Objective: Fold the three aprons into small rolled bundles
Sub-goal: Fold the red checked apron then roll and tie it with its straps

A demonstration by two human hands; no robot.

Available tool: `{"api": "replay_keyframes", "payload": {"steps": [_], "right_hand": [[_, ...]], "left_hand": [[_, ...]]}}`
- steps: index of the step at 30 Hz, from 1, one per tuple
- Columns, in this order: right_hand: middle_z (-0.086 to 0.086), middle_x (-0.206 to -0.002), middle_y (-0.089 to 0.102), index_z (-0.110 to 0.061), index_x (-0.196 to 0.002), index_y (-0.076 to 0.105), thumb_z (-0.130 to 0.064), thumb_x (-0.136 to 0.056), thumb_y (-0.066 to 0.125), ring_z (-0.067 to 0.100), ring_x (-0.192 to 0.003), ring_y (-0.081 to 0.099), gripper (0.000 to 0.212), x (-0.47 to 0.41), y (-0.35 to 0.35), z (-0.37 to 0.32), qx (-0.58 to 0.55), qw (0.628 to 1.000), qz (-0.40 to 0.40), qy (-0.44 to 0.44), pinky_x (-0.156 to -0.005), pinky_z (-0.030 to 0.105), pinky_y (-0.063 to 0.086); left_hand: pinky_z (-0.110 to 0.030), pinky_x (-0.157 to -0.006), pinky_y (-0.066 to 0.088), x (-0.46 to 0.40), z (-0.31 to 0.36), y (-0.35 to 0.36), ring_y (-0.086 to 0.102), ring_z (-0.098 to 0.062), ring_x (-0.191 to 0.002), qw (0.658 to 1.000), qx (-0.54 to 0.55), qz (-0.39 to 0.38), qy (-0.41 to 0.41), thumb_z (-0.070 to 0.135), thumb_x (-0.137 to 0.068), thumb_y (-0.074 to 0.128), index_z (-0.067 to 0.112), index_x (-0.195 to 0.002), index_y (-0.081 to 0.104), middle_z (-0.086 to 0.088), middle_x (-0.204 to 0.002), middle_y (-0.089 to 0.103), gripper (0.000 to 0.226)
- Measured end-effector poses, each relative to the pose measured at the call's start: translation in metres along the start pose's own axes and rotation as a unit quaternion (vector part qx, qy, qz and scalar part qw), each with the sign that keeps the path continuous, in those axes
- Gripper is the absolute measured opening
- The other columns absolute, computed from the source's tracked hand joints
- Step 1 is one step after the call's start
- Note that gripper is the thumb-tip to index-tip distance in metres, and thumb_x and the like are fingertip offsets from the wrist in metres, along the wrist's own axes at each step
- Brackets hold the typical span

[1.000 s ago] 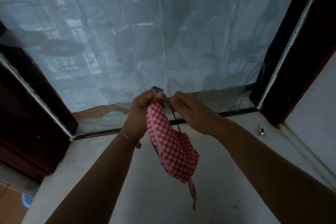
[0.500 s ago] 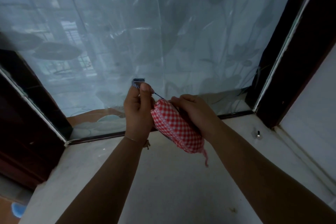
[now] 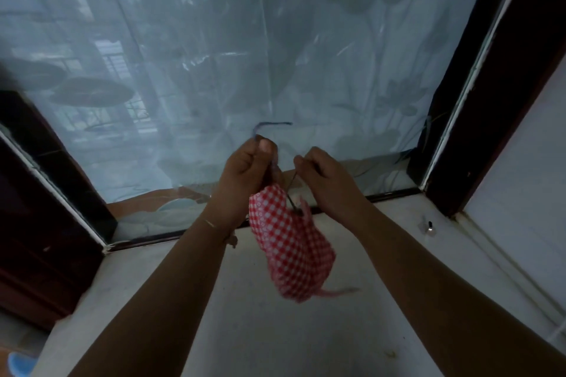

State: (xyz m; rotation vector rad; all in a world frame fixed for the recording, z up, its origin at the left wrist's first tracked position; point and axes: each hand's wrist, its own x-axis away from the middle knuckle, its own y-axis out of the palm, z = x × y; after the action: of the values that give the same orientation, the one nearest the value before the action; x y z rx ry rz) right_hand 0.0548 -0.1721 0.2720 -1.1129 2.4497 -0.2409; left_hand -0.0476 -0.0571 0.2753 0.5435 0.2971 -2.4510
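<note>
While it dangles over the sill point(image 3: 275, 330), both hands pinch strings.
Left hand point(image 3: 245, 171) and right hand point(image 3: 327, 174) grip the checkered apron bundle's point(image 3: 291, 248) ties.

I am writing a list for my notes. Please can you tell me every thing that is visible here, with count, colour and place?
apron bundle: one, red and white check, hanging in the air between the hands
tie cord: one, dark blue, loose end sticking up above the left hand
ledge: one, pale grey, below the bundle
curtain: one, pale translucent with leaf pattern, behind
small metal fitting: one, silvery, ledge at right
left hand: one, pinches the cord
right hand: one, pinches a thin dark strand
</note>
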Motion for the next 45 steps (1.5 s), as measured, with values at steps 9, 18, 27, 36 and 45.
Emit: {"api": "replay_keyframes", "payload": {"steps": [9,18,27,36,45], "right_hand": [[-0.001,-0.103,0.054,-0.005,-0.084,0.052,-0.019,-0.093,0.054,-0.001,-0.074,0.050,0.017,-0.001,-0.004,0.006,0.125,0.964,0.021,-0.236,-0.065,0.017,0.043],[0.003,-0.065,0.060,-0.023,-0.091,0.048,-0.035,-0.098,0.044,0.016,-0.053,0.058,0.015,0.003,0.000,-0.011,0.152,0.986,0.008,-0.069,-0.054,0.038,0.053],[-0.004,-0.062,0.063,-0.017,-0.077,0.062,-0.031,-0.086,0.067,-0.002,-0.044,0.053,0.017,0.012,-0.021,-0.032,0.033,0.996,-0.059,0.058,-0.046,0.013,0.043],[-0.007,-0.060,0.064,-0.011,-0.094,0.066,-0.018,-0.088,0.065,0.003,-0.051,0.057,0.009,0.021,-0.036,-0.039,-0.120,0.981,-0.061,0.139,-0.057,0.021,0.049],[0.002,-0.070,0.065,-0.005,-0.097,0.065,-0.018,-0.083,0.066,0.009,-0.055,0.056,0.018,0.029,-0.031,-0.039,-0.276,0.931,-0.102,0.216,-0.055,0.022,0.045]], "left_hand": [[-0.018,-0.054,0.040,0.010,0.006,-0.012,0.043,-0.005,-0.050,0.967,-0.130,-0.152,-0.156,0.051,-0.076,0.051,0.004,-0.079,0.066,0.005,-0.055,0.050,0.050],[-0.016,-0.055,0.043,0.009,0.018,-0.007,0.050,-0.005,-0.055,0.970,-0.078,-0.178,-0.144,0.028,-0.087,0.056,0.005,-0.079,0.065,0.005,-0.061,0.058,0.026],[-0.020,-0.069,0.052,0.009,0.021,-0.005,0.061,-0.009,-0.069,0.988,-0.039,-0.090,-0.120,0.025,-0.078,0.060,0.005,-0.083,0.067,0.004,-0.070,0.067,0.021],[-0.015,-0.065,0.051,0.008,0.032,0.005,0.066,-0.006,-0.069,0.992,-0.020,-0.057,-0.108,0.003,-0.081,0.064,0.002,-0.088,0.070,0.003,-0.075,0.073,0.010],[-0.016,-0.063,0.051,0.007,0.043,0.014,0.066,-0.006,-0.067,0.996,0.034,-0.015,-0.082,-0.002,-0.082,0.061,0.006,-0.081,0.069,0.004,-0.071,0.072,0.012]]}}
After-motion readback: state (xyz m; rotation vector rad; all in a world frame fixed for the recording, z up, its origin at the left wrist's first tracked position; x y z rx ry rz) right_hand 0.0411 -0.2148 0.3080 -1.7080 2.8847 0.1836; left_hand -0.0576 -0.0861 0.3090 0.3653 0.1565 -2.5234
